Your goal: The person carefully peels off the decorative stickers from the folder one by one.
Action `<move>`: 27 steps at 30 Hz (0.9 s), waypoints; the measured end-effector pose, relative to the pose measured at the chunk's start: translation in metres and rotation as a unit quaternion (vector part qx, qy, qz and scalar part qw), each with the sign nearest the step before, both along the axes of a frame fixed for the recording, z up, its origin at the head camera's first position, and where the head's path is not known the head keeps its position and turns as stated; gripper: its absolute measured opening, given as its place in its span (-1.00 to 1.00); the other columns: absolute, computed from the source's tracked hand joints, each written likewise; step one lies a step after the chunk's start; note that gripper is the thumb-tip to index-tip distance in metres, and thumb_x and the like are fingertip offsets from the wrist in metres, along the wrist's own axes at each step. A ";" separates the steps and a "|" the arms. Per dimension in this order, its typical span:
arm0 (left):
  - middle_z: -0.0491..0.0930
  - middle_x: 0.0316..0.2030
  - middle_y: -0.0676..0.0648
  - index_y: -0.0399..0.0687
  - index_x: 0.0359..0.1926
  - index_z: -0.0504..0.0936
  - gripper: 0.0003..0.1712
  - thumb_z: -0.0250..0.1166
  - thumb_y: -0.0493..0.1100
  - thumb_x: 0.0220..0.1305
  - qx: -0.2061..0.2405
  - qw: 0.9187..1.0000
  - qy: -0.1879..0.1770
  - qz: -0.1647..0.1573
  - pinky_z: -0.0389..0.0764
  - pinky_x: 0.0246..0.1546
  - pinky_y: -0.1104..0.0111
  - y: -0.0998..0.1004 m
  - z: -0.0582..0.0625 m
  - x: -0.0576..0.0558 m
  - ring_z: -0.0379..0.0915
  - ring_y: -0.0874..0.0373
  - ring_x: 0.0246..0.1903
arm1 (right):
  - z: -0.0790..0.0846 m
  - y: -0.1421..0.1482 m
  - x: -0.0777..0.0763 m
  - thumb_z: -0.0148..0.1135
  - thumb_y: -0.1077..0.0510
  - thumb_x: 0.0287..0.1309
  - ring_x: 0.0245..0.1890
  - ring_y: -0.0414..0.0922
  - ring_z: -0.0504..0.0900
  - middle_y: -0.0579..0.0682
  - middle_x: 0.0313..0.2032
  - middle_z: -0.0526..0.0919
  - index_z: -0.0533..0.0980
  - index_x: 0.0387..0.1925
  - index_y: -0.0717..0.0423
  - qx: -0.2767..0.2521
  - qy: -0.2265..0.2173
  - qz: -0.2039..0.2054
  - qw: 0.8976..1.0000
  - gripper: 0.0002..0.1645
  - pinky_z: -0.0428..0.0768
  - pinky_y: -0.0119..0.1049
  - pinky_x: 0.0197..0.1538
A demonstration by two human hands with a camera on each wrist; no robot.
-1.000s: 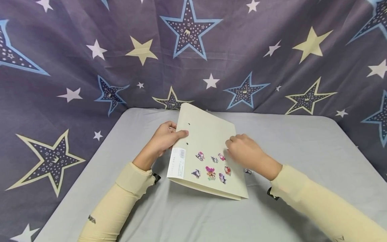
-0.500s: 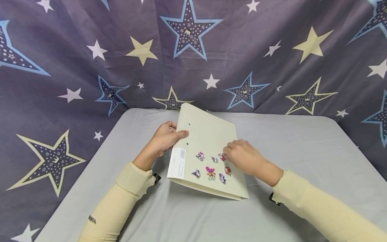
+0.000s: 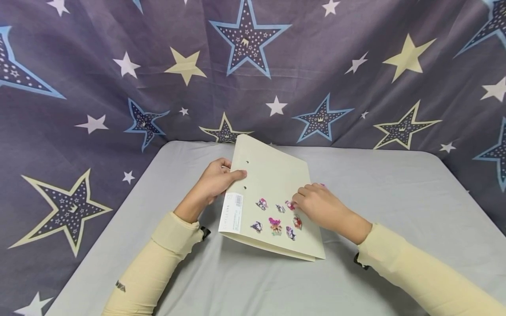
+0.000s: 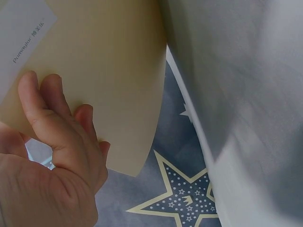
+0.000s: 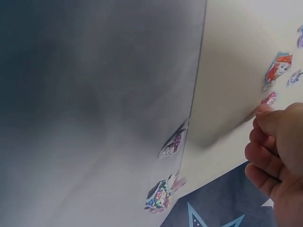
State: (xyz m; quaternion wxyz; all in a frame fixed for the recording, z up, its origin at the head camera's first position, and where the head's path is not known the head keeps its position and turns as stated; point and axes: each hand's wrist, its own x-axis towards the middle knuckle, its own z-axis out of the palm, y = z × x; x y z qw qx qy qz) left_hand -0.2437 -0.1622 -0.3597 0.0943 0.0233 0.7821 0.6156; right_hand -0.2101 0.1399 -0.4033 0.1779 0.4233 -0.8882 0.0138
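A cream file folder (image 3: 272, 171) stands tilted up off the grey sheet, its lower edge gaping. My left hand (image 3: 216, 177) grips the spine side, thumb on the front cover; the left wrist view shows the fingers behind against the back cover (image 4: 113, 94). Several small cartoon stickers are on the lower front, among them a purple one (image 3: 257, 226) and a red one (image 3: 297, 222). My right hand (image 3: 321, 202), fingers curled, pinches at the edge of a small pink sticker (image 5: 270, 98) near the right side; the knuckles partly cover the cover's edge in the head view.
Two colourful stickers lie beyond the folder's edge on the grey sheet, one purple (image 5: 173, 142) and one multicoloured (image 5: 161, 195). A white barcode label (image 3: 233, 213) runs along the spine. A star-patterned curtain (image 3: 348, 61) hangs behind the grey-sheeted surface (image 3: 395, 188).
My right hand has come down slightly along the folder's right side to the pink sticker, then stayed nearly still. The left hand and folder have kept their places.
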 end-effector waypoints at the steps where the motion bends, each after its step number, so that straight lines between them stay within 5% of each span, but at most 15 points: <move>1: 0.72 -0.40 -0.19 -0.32 0.05 0.35 -0.52 0.38 -0.15 0.31 0.001 1.000 -0.001 0.000 0.63 -0.61 0.35 0.000 0.000 0.000 0.67 0.09 -0.61 | 0.000 0.000 0.000 0.46 0.17 0.23 -0.34 -0.05 0.59 -0.02 -0.35 0.67 0.64 -0.31 0.13 -0.002 -0.003 0.000 1.000 -0.87 0.55 -0.17 -0.18; 8: 0.72 -0.41 -0.19 -0.32 0.04 0.35 -0.52 0.38 -0.15 0.32 -0.003 1.000 0.001 0.000 0.62 -0.63 0.35 0.000 0.001 0.000 0.67 0.09 -0.62 | -0.002 0.002 0.000 0.45 0.19 0.24 -0.32 -0.10 0.63 -0.05 -0.35 0.68 0.66 -0.29 0.10 -0.026 -0.034 0.013 0.999 -0.91 0.56 -0.19 -0.20; 17: 0.73 -0.41 -0.19 -0.31 0.03 0.36 -0.53 0.38 -0.14 0.32 -0.008 1.000 0.002 0.000 0.59 -0.65 0.36 0.000 -0.001 -0.002 0.66 0.09 -0.63 | -0.005 0.009 -0.001 0.42 0.07 0.27 -0.30 -0.10 0.54 -0.09 -0.36 0.62 0.62 -0.23 0.11 0.014 0.046 0.068 0.997 -0.79 0.56 -0.21 -0.14; 27: 0.72 -0.44 -0.17 -0.31 0.02 0.35 -0.53 0.38 -0.14 0.32 -0.007 1.000 0.004 -0.003 0.53 -0.69 0.39 -0.001 -0.001 -0.001 0.61 0.14 -0.66 | -0.005 0.010 -0.001 0.43 0.23 0.21 -0.27 -0.05 0.54 -0.03 -0.31 0.64 0.62 -0.17 0.18 0.057 0.100 0.095 0.989 -0.81 0.53 -0.18 -0.08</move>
